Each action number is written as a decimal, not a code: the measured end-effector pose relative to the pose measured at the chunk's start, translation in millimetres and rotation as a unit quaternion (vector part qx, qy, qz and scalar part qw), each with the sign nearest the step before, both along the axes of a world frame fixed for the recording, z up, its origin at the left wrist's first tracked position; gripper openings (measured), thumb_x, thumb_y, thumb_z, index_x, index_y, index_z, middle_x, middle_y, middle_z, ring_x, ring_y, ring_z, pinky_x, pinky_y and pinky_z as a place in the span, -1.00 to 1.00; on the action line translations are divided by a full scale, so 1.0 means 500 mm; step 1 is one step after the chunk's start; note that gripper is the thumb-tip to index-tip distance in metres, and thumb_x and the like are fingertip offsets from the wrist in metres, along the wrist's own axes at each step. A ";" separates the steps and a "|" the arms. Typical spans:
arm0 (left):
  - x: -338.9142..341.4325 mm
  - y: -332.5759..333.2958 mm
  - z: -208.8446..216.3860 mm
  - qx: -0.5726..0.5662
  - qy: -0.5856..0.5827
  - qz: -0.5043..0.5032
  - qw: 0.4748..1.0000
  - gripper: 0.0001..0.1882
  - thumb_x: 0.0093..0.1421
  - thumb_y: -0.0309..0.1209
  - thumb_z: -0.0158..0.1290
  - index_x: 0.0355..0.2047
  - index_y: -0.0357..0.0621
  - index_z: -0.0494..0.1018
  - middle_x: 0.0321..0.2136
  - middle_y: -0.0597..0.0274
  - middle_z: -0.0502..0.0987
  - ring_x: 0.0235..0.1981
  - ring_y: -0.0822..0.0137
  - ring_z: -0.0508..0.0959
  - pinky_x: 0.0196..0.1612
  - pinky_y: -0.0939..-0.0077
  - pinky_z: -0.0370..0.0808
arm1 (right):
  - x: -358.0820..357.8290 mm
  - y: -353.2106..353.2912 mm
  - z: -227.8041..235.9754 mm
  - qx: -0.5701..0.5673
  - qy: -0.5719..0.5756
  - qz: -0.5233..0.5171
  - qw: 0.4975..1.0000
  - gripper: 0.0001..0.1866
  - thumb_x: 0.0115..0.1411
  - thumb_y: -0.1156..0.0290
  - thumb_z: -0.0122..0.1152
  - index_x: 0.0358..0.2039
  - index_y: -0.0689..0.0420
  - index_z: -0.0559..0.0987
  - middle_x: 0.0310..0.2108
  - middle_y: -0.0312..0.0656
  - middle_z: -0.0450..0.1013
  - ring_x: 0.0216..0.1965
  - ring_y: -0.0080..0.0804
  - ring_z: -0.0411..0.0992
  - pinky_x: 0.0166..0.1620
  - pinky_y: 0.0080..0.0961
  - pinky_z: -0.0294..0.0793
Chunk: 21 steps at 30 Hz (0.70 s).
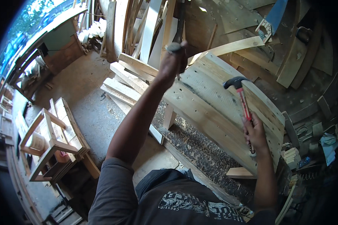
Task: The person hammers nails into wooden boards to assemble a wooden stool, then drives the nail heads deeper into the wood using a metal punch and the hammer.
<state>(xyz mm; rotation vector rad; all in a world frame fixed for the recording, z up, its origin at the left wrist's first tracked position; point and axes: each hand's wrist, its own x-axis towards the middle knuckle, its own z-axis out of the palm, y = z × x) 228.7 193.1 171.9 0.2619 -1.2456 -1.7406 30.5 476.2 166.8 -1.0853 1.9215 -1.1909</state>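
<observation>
My left hand (172,64) is closed around an upright tool that looks like a chisel (174,47). Its round grey butt end faces up, and a thin tip shows below the fist, close to the far left end of the plank workbench (199,101). Gripped by its red and black handle, a claw hammer (235,81) is in my right hand (256,131), over the right part of the bench. The hammer head points away from me, well apart from the chisel. Whether the tip touches wood I cannot tell.
Several boards (127,84) stick out left of the bench. A handsaw (273,20) with a blue blade lies at the back right. Wood shavings (199,150) cover the ground below the bench. A wooden frame (49,142) stands at the left, and tall planks (150,30) lean behind.
</observation>
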 end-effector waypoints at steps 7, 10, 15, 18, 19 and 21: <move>-0.093 -0.057 -0.006 -0.020 -0.142 0.054 0.988 -0.68 0.23 -0.29 0.12 -0.62 0.05 0.28 -0.78 0.57 0.08 -0.80 0.63 0.02 -0.70 0.61 -0.08 | -0.023 -0.012 -0.001 0.066 -0.061 0.039 0.995 -0.71 0.31 0.15 0.09 -0.17 0.10 0.40 -0.70 -0.45 0.18 -0.77 -0.73 0.14 -0.73 -0.68 0.16; -0.130 -0.086 -0.066 -0.001 -0.122 -0.014 0.992 -0.68 0.23 -0.30 0.11 -0.62 0.06 0.27 -0.79 0.58 0.06 -0.80 0.63 0.01 -0.70 0.60 -0.08 | -0.030 -0.014 -0.012 0.084 -0.029 0.053 0.995 -0.71 0.31 0.13 0.09 -0.20 0.11 0.42 -0.71 -0.44 0.20 -0.76 -0.71 0.18 -0.73 -0.66 0.17; -0.159 -0.085 -0.063 -0.001 -0.123 -0.025 0.992 -0.63 0.27 -0.26 0.06 -0.64 0.08 0.20 -0.76 0.57 0.05 -0.78 0.63 0.00 -0.68 0.58 -0.09 | -0.031 -0.023 0.004 0.083 -0.022 0.055 0.995 -0.72 0.32 0.15 0.08 -0.24 0.12 0.43 -0.71 -0.41 0.23 -0.74 -0.69 0.20 -0.66 -0.63 0.19; -0.155 -0.095 -0.062 -0.017 -0.140 -0.069 0.988 -0.60 0.29 -0.23 0.01 -0.64 0.09 0.13 -0.75 0.56 0.04 -0.77 0.62 0.01 -0.68 0.59 -0.08 | -0.041 -0.055 0.044 0.065 0.011 0.062 0.996 -0.74 0.33 0.16 0.06 -0.26 0.12 0.43 -0.71 -0.43 0.23 -0.73 -0.71 0.21 -0.66 -0.66 0.18; -0.151 -0.100 -0.066 0.009 -0.130 -0.079 0.988 -0.59 0.30 -0.22 0.00 -0.64 0.09 0.11 -0.75 0.56 0.03 -0.77 0.62 0.00 -0.68 0.59 -0.08 | -0.047 -0.079 0.062 0.039 0.047 0.077 0.995 -0.74 0.33 0.17 0.06 -0.27 0.11 0.43 -0.70 -0.44 0.23 -0.72 -0.72 0.21 -0.67 -0.68 0.18; -0.135 -0.109 -0.074 0.044 -0.120 -0.081 0.988 -0.58 0.30 -0.21 -0.01 -0.65 0.09 0.09 -0.75 0.56 0.02 -0.77 0.61 0.00 -0.68 0.59 -0.08 | -0.027 -0.132 0.147 -0.028 0.022 0.068 0.997 -0.74 0.34 0.13 0.04 -0.24 0.08 0.45 -0.66 -0.49 0.23 -0.71 -0.79 0.17 -0.66 -0.76 0.14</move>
